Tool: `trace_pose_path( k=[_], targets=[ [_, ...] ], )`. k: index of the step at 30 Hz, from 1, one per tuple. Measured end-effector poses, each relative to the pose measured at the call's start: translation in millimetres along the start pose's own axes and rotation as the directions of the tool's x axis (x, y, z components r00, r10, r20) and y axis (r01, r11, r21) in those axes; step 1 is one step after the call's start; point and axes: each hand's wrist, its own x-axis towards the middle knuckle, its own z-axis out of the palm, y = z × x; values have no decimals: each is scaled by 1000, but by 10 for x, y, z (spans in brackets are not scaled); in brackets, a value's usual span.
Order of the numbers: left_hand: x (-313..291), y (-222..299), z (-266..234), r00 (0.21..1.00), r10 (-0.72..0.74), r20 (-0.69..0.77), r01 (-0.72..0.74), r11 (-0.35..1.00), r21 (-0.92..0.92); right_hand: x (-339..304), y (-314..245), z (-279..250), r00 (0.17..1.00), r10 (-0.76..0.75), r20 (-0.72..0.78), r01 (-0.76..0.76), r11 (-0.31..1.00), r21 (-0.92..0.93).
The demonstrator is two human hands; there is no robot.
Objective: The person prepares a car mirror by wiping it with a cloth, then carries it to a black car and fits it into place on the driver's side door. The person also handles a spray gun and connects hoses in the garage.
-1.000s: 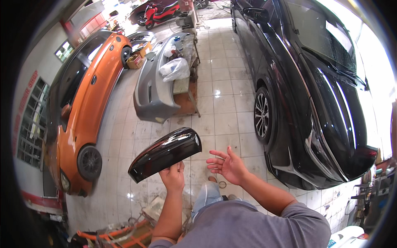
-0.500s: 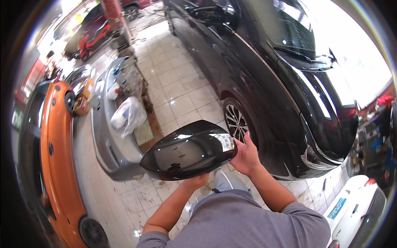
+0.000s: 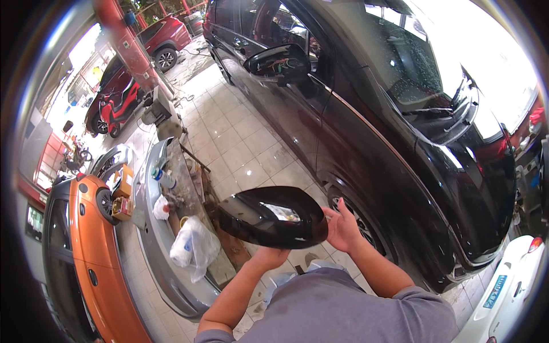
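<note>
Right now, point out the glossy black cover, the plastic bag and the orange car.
Glossy black cover (image 3: 271,219), head view: its curved outer shell.
Plastic bag (image 3: 202,247), head view: its crumpled middle.
Orange car (image 3: 98,247), head view: its orange side.

White glare (image 3: 486,48) floods the upper right (edges bend, corners black).

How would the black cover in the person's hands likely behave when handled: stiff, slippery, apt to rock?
The cover is probably stiff: its curved form shows no sag, with the left hand below and the right hand at its end. It may be slippery, given its glossy surface. Rested on its bulging face, it would likely rock.
</note>
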Motion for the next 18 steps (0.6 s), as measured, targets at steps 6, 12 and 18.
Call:
trace_pose_path(
  k=[6, 12, 18],
  targets=[
    [1341, -1125, -286, 989, 28, -143, -41, 995, -88, 1254, -843, 472, 920, -370, -132, 319, 899, -300],
    [2974, -1716, -637, 948, 224, -225, -267, 946, -184, 2288, -2000, 947, 748, -643, -166, 564, 747, -352],
    [4354, -2165, -946, 875, 358, -325, -476, 758, -447, 2967, -2869, 1457, 564, -796, -220, 681, 599, -422]
  ],
)
